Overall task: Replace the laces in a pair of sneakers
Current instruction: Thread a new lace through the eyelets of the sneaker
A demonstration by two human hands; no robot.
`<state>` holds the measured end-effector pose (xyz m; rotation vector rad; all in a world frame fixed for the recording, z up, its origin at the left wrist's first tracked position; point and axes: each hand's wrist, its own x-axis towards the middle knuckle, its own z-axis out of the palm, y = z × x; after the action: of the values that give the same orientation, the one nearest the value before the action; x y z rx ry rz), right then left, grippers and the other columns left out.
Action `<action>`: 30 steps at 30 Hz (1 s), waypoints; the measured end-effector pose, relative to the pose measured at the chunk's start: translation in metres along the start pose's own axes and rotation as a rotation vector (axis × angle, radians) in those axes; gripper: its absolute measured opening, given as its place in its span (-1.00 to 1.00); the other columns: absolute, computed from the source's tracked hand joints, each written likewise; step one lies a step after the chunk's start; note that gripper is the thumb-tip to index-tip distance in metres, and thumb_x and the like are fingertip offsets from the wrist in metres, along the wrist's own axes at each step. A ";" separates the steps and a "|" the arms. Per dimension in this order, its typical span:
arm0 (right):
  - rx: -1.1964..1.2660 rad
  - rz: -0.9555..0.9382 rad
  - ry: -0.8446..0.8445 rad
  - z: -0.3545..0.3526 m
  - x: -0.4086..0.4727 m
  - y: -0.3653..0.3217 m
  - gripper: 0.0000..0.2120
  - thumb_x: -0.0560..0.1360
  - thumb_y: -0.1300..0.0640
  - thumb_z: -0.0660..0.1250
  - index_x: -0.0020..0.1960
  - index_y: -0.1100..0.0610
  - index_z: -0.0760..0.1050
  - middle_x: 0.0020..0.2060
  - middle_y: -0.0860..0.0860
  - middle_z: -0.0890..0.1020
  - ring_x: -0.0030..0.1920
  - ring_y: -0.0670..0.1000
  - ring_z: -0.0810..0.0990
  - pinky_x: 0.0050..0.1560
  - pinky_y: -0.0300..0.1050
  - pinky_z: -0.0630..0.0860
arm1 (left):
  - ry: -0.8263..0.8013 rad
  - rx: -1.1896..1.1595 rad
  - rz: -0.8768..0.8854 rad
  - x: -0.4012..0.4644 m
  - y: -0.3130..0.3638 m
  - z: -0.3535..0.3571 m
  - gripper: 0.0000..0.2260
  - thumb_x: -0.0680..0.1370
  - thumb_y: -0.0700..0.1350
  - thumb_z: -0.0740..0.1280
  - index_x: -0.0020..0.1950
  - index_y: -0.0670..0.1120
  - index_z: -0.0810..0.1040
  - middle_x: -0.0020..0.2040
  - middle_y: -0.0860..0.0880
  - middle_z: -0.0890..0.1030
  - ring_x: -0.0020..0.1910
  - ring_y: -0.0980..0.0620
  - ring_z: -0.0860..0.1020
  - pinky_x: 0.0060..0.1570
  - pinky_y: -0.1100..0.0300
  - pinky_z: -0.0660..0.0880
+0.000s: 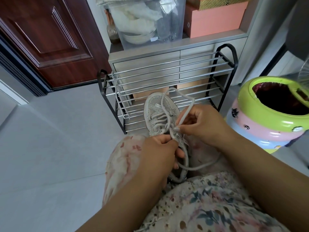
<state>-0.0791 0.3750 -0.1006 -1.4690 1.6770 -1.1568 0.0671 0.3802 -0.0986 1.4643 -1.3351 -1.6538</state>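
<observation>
**Grey sneaker on the lap, lace in both hands**

Grey mesh sneaker with glittery trim lies on the person's lap, toe pointing far, toward the shoe rack. Heel end is partly hidden under the left hand.

Head view:
- Left hand grips the near part of the sneaker at the collar, fingers curled round it, thumb and forefinger pinched at the lace crossing near the top eyelets.
- Right hand pinches the pale grey lace between thumb and fingers, just right of the shoe's tongue. Nails are painted a light colour.
- Lace rises from the right hand in a tall loop over the toe, then comes back down to the eyelets. Several rows already cross the tongue loosely. A free length trails near and right across the lap.
- Second lace, same pale grey, hangs over the left end of the rack's top bars, well apart from the sneaker.
- Rack: black frame, chrome bars, standing just beyond the toe against a grey drawer cabinet.
- On the cabinet: clear plastic bin of cloth and dishes, pink box to its right.
- Far left: dark red wooden door.
- Right: round bin banded green, pink and blue, dark liner inside.
- Floor: light grey tile.
- Floral fabric covers the knees, near edge.
</observation>
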 end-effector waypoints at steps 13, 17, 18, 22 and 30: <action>0.040 0.077 -0.072 0.001 0.000 0.002 -0.87 0.27 0.20 0.57 -0.25 0.15 0.64 -0.35 0.04 0.67 -0.31 -0.06 0.61 -0.19 -0.04 0.56 | 0.013 0.025 0.075 0.001 -0.001 -0.004 -0.77 0.65 -0.13 0.17 -0.12 -0.09 0.56 -0.49 -0.04 0.57 -0.69 0.10 0.33 -0.67 0.37 0.21; 0.158 0.134 -0.166 -0.001 -0.001 0.005 -0.84 0.32 0.17 0.54 -0.21 0.23 0.62 -0.43 -0.02 0.61 -0.43 -0.11 0.53 -0.38 -0.22 0.47 | -0.017 0.057 0.056 0.005 -0.005 -0.003 -0.80 0.64 -0.13 0.17 -0.13 -0.11 0.51 -0.48 -0.06 0.58 -0.68 0.08 0.31 -0.65 0.37 0.20; 0.161 0.133 -0.212 -0.001 -0.001 0.005 -0.82 0.31 0.16 0.54 -0.18 0.23 0.61 -0.43 -0.05 0.59 -0.42 -0.12 0.51 -0.39 -0.26 0.44 | -0.021 0.053 0.044 0.006 -0.005 -0.002 -0.81 0.64 -0.14 0.17 -0.12 -0.11 0.50 -0.49 -0.06 0.57 -0.69 0.08 0.30 -0.66 0.37 0.19; 0.182 0.133 -0.374 -0.001 0.001 0.009 -0.72 0.27 0.21 0.57 -0.12 0.12 0.52 -0.32 -0.05 0.58 -0.29 -0.10 0.51 -0.29 -0.32 0.44 | -0.035 0.015 0.002 0.008 -0.005 -0.003 -0.80 0.65 -0.16 0.13 -0.10 -0.14 0.50 -0.55 -0.04 0.50 -0.70 0.11 0.25 -0.67 0.36 0.16; 0.344 0.140 -0.434 -0.005 0.004 0.018 -0.69 0.31 0.48 0.44 -0.09 0.15 0.49 -0.25 0.07 0.53 -0.27 -0.06 0.48 -0.35 -0.34 0.45 | -0.072 0.031 0.048 0.011 -0.007 -0.002 -0.79 0.64 -0.08 0.17 -0.07 -0.16 0.50 -0.52 -0.01 0.49 -0.67 0.11 0.25 -0.67 0.35 0.16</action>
<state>-0.0923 0.3724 -0.1142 -1.2526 1.1959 -0.9140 0.0673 0.3728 -0.1094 1.3904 -1.4296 -1.6765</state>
